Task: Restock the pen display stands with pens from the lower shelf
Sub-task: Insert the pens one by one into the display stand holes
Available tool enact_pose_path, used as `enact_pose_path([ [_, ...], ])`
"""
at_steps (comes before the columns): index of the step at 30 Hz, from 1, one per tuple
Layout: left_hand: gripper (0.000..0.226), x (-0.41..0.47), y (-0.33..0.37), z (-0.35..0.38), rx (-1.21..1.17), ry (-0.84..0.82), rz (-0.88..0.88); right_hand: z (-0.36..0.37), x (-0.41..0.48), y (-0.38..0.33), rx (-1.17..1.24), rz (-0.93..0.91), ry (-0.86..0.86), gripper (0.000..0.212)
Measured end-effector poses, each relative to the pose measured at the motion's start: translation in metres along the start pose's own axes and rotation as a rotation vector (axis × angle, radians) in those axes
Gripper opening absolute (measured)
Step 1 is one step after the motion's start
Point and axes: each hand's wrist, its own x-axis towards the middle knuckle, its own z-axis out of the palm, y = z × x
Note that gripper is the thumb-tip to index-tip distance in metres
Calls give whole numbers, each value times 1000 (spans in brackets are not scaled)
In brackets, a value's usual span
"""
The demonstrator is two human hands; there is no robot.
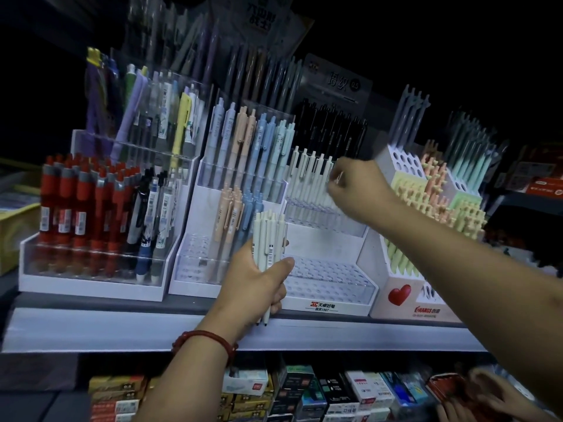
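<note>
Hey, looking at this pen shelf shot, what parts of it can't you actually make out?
All in the head view:
- The right hand at the white pen row is motion-blurred, so it is unclear whether it pinches a pen.
- The left hand covers the barrels of the pen bundle, so no count.
- The top-tier pens are too dark.
- The lower-shelf boxes are cut by the bottom edge, print too small.
</note>
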Motion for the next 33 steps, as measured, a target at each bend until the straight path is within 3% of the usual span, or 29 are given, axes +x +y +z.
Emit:
enact_pose_path([
  [3,20,-1,2,0,3,-10,-2,-1,-43,-28,552,-5,-253,12],
  [6,16,-2,3,2,5,-18,23,7,-69,-44,772,43,-400,13],
  [13,13,-1,0,1,62,16,72,19,-69,-42,1014,183,-320,9],
  [17,16,0,-3,0,72,15,75,-2,-44,-37,1202,305,-76,6],
  [21,22,0,-5,-3,70,-11,68,-13,-3,-23,1221,344,155,6],
  [29,23,2,-5,-4,75,-20,74,-1,36,-19,1037,315,248,8],
  [33,23,2,-6,-5,73,-25,76,8,49,-18,920,255,200,6],
])
